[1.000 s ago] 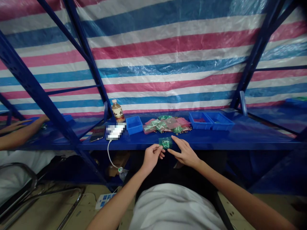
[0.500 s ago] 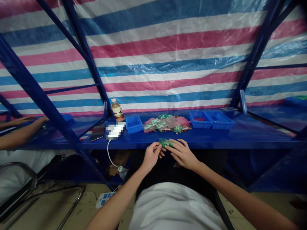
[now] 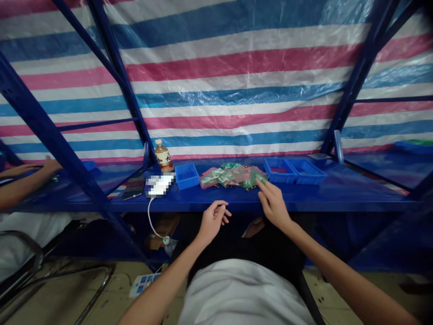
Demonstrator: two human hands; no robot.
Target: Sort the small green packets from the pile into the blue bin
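Note:
My right hand (image 3: 274, 205) reaches over the blue workbench to the right end of a pile of small bags. At its fingertips is a small green see-through bag (image 3: 258, 175), slightly blurred, whose contents I cannot make out. The pile (image 3: 233, 175) mixes green and pink see-through bags with small metallic bits showing at its edges. Near the bench's front edge is my left hand (image 3: 214, 220), its fingers loosely curled and a little apart, with nothing visible in them.
A blue bin (image 3: 187, 176) stands left of the pile; two joined blue bins (image 3: 293, 171) stand right of it. Farther left are a drink bottle (image 3: 164, 156), a dark phone (image 3: 133, 187) and a white cable (image 3: 151, 219). Another person's arm (image 3: 30, 180) is beyond the blue frame post (image 3: 64, 135).
Both hands were together on the green bag at the bench edge. My right hand has carried it forward and right to the pile; my left hand has let go and stayed.

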